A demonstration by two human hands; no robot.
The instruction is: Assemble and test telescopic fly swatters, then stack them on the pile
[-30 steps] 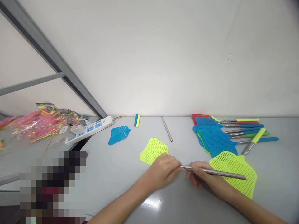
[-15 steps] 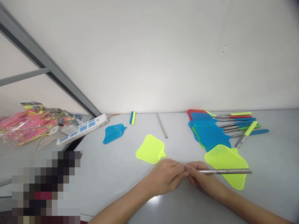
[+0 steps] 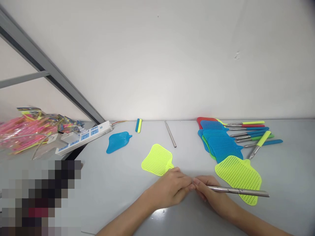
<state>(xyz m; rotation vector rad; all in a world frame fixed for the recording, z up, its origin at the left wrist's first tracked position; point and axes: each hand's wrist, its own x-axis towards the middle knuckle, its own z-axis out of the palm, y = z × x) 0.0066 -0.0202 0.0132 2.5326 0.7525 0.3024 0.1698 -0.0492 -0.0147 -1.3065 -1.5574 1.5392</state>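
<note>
My right hand is closed around a silver metal rod, which sticks out to the right over a yellow fly swatter. My left hand meets it fingertip to fingertip, its fingers pinched at the rod's left end, mostly hidden by the fingers. Just behind my left hand lies a loose yellow swatter head, its neck partly covered by that hand. A second metal rod lies farther back. To the left are a blue swatter head and two short grips, one blue and one yellow.
Several fly swatters with coloured grips lie overlapped at the back right. A white power strip and clear bags of pink items are at the left. The wall borders the grey table behind.
The rod's right end has dipped nearer to me, and both hands have shifted slightly. The view has tilted a little. The items on the table stay in place.
</note>
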